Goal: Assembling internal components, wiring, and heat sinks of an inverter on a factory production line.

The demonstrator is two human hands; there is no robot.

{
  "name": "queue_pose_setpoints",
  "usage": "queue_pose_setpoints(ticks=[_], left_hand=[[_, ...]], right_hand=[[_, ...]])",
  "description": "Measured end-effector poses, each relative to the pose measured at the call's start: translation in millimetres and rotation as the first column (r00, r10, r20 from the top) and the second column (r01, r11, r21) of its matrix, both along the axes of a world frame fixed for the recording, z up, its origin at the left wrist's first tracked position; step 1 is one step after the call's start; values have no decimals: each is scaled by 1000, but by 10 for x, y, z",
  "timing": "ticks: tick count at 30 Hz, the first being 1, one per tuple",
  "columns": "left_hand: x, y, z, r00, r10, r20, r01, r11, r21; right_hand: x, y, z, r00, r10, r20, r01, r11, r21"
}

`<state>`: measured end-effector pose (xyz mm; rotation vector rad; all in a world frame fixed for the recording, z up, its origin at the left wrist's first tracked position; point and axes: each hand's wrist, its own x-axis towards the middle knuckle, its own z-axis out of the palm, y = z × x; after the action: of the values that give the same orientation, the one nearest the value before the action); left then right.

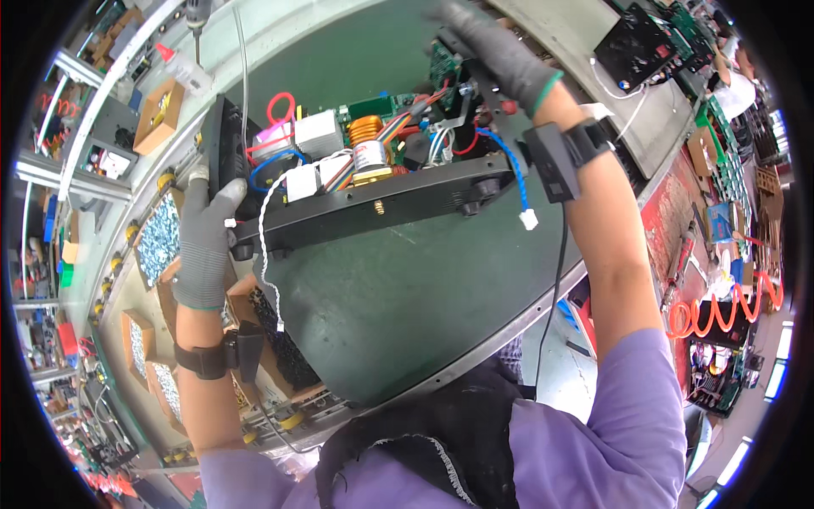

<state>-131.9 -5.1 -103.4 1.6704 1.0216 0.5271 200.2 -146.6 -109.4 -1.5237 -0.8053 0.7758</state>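
Note:
A black metal chassis (339, 211) stands tilted on its side across the green work surface. Inside it show circuit boards, a copper-coloured coil (365, 129), white blocks (319, 133) and bundles of coloured wires. My left hand (206, 233), in a grey glove, grips the chassis's left corner beside its black end panel (222, 144). At the far right end, my gloved right hand (496, 53) reaches over the chassis; its fingers are blurred, so its hold cannot be made out. A twisted white cable (264, 229) and a blue cable (515, 165) with white plugs hang over the near side.
Cardboard boxes of small screws (159, 237) and dark fasteners (288, 352) line the left. A red-tipped bottle (184, 69) and a hanging screwdriver (197, 17) are at the far left. Another black unit (636, 47) lies at the far right, with a person beyond.

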Motion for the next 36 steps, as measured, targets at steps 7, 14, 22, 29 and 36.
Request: queue_pose_setpoints(ticks=[7, 14, 22, 29, 36], left_hand=[[-21, 122, -99, 996, -1, -87, 12, 992, 124], [-50, 115, -162, 1000, -22, -5, 22, 998, 60], [-85, 87, -143, 998, -55, -18, 56, 996, 72], [-1, 58, -117, 998, -48, 50, 48, 999, 18], [-147, 462, -684, 743, 49, 668, 415, 749, -517]], right_hand=[[266, 139, -296, 974, 222, -36, -223, 974, -48], [231, 216, -231, 985, 131, -114, -128, 991, 36], [389, 304, -213, 915, 333, -229, -358, 931, -76], [608, 165, -365, 996, -7, -93, 24, 982, 187], [-65, -1064, -1100, 926, -329, -185, 361, 914, 187]])
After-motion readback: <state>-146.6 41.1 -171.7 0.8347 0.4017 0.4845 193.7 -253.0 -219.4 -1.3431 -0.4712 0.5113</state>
